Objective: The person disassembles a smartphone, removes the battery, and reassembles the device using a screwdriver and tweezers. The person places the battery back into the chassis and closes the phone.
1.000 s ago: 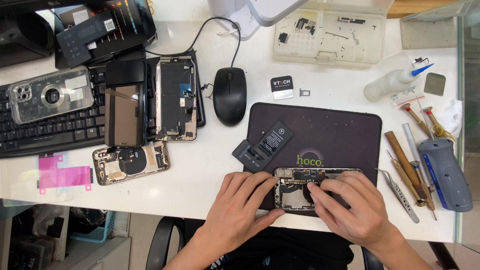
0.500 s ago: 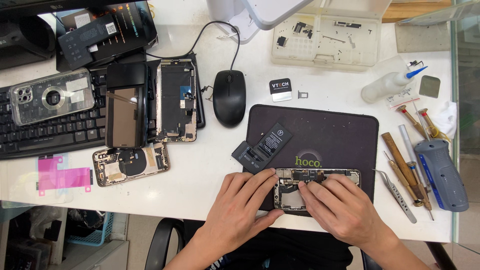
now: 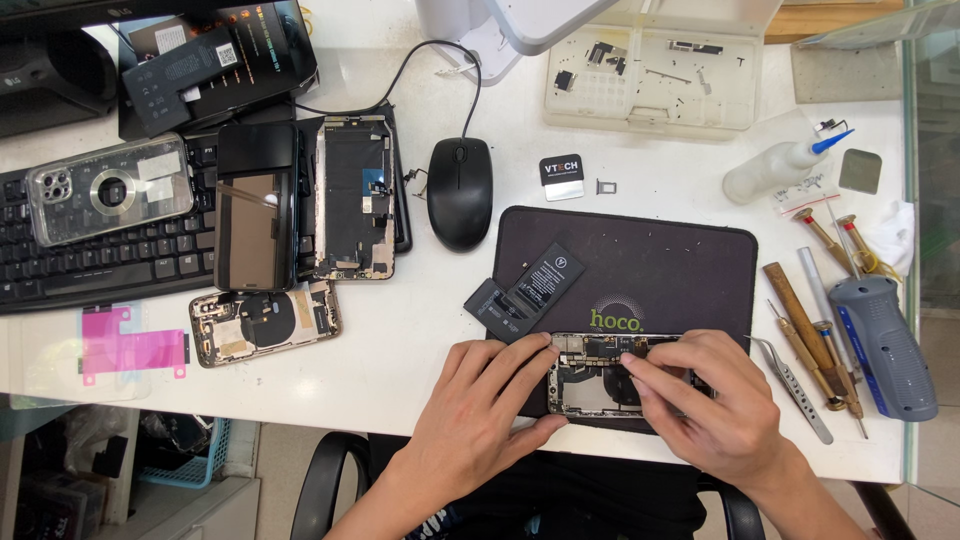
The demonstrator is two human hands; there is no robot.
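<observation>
1. Head view: your left hand (image 3: 485,415) grips the left end of the opened phone (image 3: 600,375), fingers curled around it, at the near edge of the black work mat (image 3: 650,260).
2. Your right hand (image 3: 715,405) covers the phone's right end; fingertips (image 3: 632,365) press its internals, any pinched part hidden.
3. A loose battery (image 3: 530,290) lies just beside it.
</observation>
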